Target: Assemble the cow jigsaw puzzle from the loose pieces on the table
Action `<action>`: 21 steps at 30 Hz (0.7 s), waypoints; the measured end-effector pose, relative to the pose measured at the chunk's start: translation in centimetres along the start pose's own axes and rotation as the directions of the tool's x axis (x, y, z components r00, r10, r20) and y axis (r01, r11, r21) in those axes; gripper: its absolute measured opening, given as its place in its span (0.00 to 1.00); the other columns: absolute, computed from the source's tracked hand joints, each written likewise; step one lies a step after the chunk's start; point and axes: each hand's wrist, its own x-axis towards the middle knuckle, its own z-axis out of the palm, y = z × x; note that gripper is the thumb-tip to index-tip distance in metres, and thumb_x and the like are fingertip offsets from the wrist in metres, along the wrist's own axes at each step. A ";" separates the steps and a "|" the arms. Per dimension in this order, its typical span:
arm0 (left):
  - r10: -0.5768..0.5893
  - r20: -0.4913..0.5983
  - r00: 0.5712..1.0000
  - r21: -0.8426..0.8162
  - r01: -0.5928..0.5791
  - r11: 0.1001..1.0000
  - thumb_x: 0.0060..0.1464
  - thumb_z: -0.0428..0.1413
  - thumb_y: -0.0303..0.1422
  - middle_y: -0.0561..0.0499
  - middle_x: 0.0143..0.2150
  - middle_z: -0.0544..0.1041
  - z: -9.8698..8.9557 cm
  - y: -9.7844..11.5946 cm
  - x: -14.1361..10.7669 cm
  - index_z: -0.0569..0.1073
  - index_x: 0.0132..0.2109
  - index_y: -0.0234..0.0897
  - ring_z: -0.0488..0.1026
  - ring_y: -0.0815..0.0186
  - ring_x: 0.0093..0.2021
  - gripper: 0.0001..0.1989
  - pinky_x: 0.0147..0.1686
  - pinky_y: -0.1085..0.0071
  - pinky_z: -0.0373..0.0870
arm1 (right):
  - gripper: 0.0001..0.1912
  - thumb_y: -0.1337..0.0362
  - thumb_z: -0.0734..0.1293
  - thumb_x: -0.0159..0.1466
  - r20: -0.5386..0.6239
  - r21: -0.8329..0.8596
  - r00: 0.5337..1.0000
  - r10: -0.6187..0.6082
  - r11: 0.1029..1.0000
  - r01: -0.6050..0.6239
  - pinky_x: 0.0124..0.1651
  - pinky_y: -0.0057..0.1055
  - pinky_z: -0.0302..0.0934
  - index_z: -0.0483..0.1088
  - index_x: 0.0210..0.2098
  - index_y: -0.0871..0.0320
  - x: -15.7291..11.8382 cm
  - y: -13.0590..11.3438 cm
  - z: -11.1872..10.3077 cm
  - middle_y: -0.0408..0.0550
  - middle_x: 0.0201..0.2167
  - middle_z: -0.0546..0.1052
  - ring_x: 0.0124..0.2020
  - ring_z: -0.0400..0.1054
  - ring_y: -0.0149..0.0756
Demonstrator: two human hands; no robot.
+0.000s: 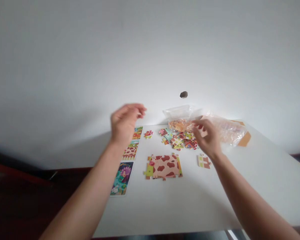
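Observation:
My left hand (126, 121) is raised over the picture cards at the table's left side, fingers curled and slightly blurred; no object shows in it. My right hand (207, 135) hovers to the right of the heap of loose puzzle pieces (177, 138), fingers bent and apart, with nothing visible between them. Joined pieces (165, 166) showing a brown-spotted cow lie flat in the middle of the table. A separate piece (204, 161) rests to their right, below my right hand. Another piece (148, 134) with red on it lies left of the heap.
A clear bag (180, 123) of orange pieces stands behind the heap. Another plastic bag (226, 130) lies at the back right over orange-brown card. Picture cards (122, 178) line the left edge of the white table (180, 210). Behind is a wall (150, 56) with a hole.

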 end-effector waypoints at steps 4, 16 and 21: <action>-0.181 0.136 0.974 0.025 0.180 0.983 0.57 0.58 0.34 0.48 0.36 0.80 1.9 -6.8 -4.7 0.79 0.40 0.34 0.76 0.63 0.37 0.09 0.38 0.68 0.72 | 0.11 0.66 0.62 0.66 0.280 -0.168 0.958 0.056 0.986 -0.008 0.47 0.41 0.61 0.74 0.43 0.55 -2.3 2.2 4.0 0.52 0.38 0.75 0.44 0.66 0.45; -0.009 0.533 0.846 0.316 -0.189 0.930 0.59 0.53 0.29 0.46 0.41 0.77 0.9 -10.0 -9.5 0.78 0.41 0.39 0.72 0.61 0.45 0.09 0.48 0.63 0.69 | 0.11 0.56 0.73 0.59 0.481 -0.410 0.846 0.231 0.912 -0.015 0.47 0.41 0.54 0.73 0.38 0.54 -4.7 2.8 6.3 0.49 0.38 0.76 0.42 0.64 0.45; -0.038 0.677 0.735 0.361 -0.288 0.887 0.56 0.56 0.28 0.46 0.43 0.76 0.9 -9.6 -9.8 0.80 0.42 0.41 0.70 0.59 0.46 0.10 0.51 0.60 0.68 | 0.12 0.53 0.72 0.60 0.483 -0.375 0.848 0.218 0.927 -0.024 0.49 0.42 0.54 0.73 0.40 0.53 -4.9 3.7 6.4 0.48 0.38 0.77 0.42 0.65 0.46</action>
